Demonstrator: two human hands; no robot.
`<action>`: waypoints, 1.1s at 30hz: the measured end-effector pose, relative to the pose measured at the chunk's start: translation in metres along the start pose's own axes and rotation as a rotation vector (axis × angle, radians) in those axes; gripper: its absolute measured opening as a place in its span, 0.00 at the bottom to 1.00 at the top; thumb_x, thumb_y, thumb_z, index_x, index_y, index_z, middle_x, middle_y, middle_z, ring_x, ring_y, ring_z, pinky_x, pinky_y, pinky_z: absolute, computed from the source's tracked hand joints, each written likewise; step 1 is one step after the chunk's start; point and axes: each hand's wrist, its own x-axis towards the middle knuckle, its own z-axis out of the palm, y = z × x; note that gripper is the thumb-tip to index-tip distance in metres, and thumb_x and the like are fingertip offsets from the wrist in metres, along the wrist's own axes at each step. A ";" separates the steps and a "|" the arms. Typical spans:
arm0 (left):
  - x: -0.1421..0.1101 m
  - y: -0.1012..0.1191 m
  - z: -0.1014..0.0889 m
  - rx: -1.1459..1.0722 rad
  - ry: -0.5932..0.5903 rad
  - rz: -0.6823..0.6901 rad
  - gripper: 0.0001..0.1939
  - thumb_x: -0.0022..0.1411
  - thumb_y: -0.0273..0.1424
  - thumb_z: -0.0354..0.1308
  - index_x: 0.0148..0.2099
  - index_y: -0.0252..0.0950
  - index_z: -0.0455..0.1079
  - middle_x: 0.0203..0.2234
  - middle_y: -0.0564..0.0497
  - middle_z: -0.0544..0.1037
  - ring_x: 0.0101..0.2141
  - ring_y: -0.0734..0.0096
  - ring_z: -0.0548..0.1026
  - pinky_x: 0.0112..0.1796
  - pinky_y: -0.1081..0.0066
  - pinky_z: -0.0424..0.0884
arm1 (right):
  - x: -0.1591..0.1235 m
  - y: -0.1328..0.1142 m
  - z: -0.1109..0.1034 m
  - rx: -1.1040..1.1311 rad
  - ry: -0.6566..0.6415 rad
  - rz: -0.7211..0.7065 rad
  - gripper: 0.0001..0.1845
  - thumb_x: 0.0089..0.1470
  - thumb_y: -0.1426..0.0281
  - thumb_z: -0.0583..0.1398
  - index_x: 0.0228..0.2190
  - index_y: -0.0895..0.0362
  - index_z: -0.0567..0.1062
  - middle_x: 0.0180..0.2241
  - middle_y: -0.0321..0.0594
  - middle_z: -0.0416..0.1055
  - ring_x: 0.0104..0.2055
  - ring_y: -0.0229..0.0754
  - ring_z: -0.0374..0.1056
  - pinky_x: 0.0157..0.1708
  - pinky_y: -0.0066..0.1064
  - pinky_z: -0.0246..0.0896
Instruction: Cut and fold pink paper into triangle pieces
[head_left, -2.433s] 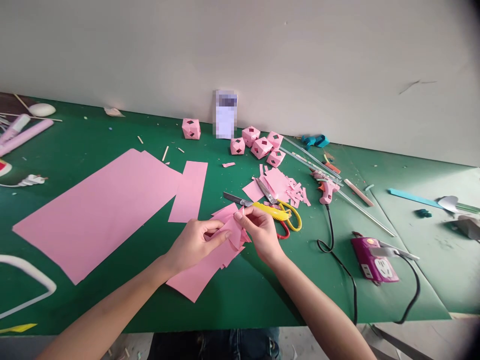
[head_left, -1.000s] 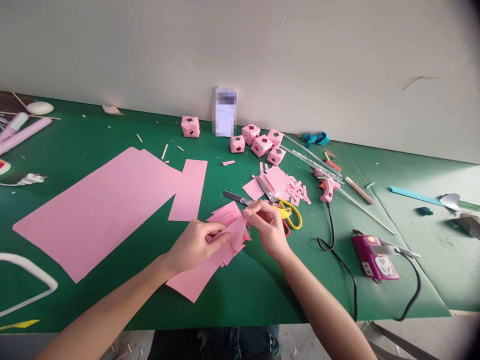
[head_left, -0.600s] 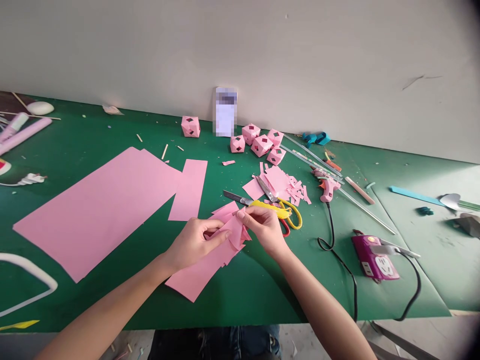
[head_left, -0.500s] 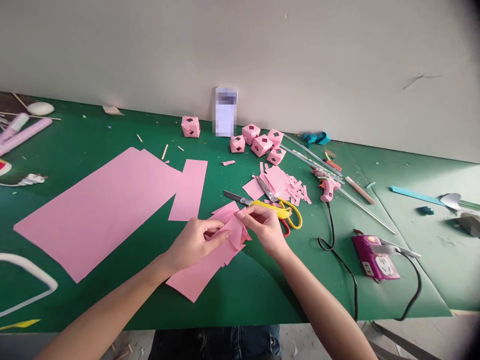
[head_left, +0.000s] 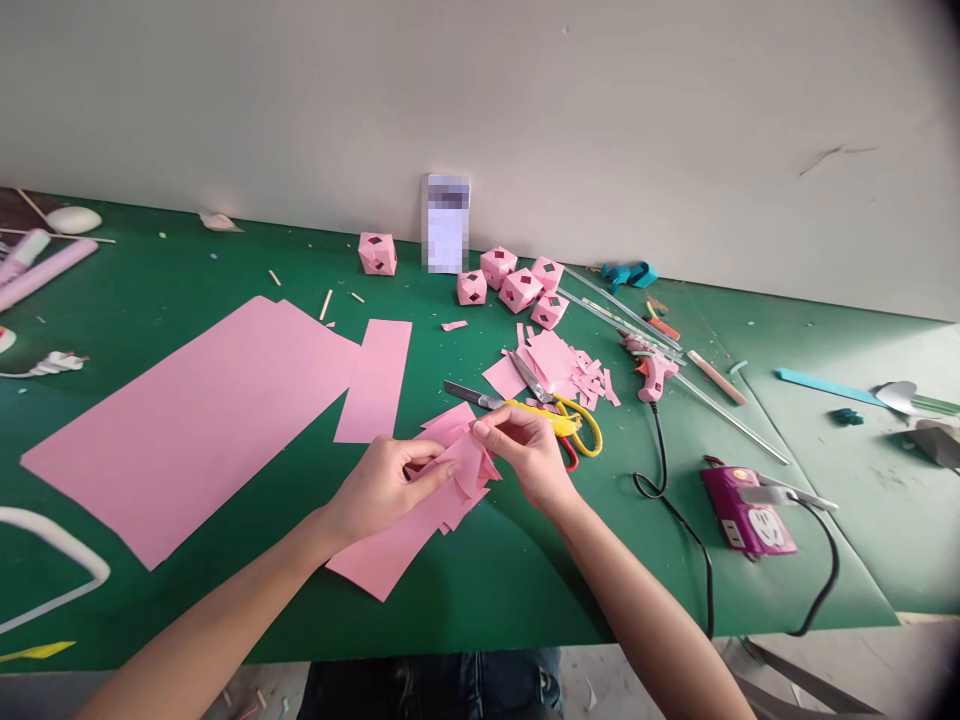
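Note:
A small piece of pink paper (head_left: 466, 466) is held between my two hands above other pink pieces. My left hand (head_left: 382, 487) pinches its left side between thumb and fingers. At its upper right corner, the thumb and forefinger of my right hand (head_left: 529, 452) are closed on the paper. Beneath lies a longer pink strip (head_left: 386, 560), partly covered by small cut pieces. Yellow-handled scissors (head_left: 577, 425) and a knife with a yellow handle (head_left: 551, 415) rest just beyond my right hand, which hides part of them.
Large pink sheets (head_left: 202, 420) and a pink strip (head_left: 375, 380) lie left. Several folded pink paper cubes (head_left: 519, 290) stand behind paper scraps (head_left: 551, 360), near a phone (head_left: 447, 225). A pink glue gun (head_left: 654, 375), its cord and a purple power adapter (head_left: 750, 515) are right.
The view has shifted very slightly, so the table's things appear a little further left. Both hands keep their hold on the paper, with almost no movement.

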 end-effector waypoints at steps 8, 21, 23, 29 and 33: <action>-0.003 0.002 0.000 -0.030 -0.064 -0.030 0.21 0.71 0.42 0.56 0.27 0.35 0.67 0.21 0.56 0.61 0.24 0.75 0.56 0.25 0.70 0.51 | -0.001 0.000 -0.003 0.074 -0.082 -0.029 0.19 0.51 0.58 0.73 0.21 0.54 0.73 0.25 0.34 0.69 0.26 0.36 0.59 0.27 0.31 0.53; -0.003 0.002 -0.001 -0.114 -0.125 -0.087 0.25 0.69 0.40 0.57 0.25 0.39 0.49 0.22 0.59 0.49 0.25 0.75 0.50 0.27 0.68 0.48 | 0.001 0.006 -0.004 -0.051 -0.057 -0.193 0.24 0.64 0.52 0.63 0.23 0.55 0.73 0.26 0.36 0.68 0.26 0.37 0.59 0.27 0.32 0.54; -0.003 0.002 -0.002 -0.123 -0.129 -0.088 0.25 0.69 0.40 0.58 0.25 0.39 0.49 0.22 0.59 0.48 0.25 0.75 0.50 0.27 0.68 0.47 | 0.002 0.005 -0.005 -0.088 -0.020 -0.210 0.30 0.68 0.47 0.55 0.23 0.55 0.74 0.27 0.39 0.70 0.28 0.39 0.63 0.28 0.33 0.56; -0.003 0.003 -0.002 -0.131 -0.128 -0.097 0.25 0.69 0.40 0.57 0.25 0.39 0.51 0.22 0.58 0.49 0.25 0.74 0.50 0.27 0.68 0.48 | -0.001 0.003 -0.005 -0.315 -0.022 -0.345 0.25 0.66 0.50 0.59 0.25 0.55 0.73 0.26 0.37 0.70 0.28 0.39 0.63 0.30 0.33 0.58; -0.002 0.002 -0.001 -0.132 -0.109 -0.099 0.25 0.69 0.40 0.58 0.25 0.39 0.49 0.21 0.58 0.48 0.25 0.75 0.50 0.27 0.68 0.48 | -0.003 0.006 -0.001 -0.435 0.036 -0.429 0.23 0.67 0.56 0.60 0.23 0.54 0.69 0.22 0.35 0.66 0.26 0.38 0.60 0.29 0.32 0.57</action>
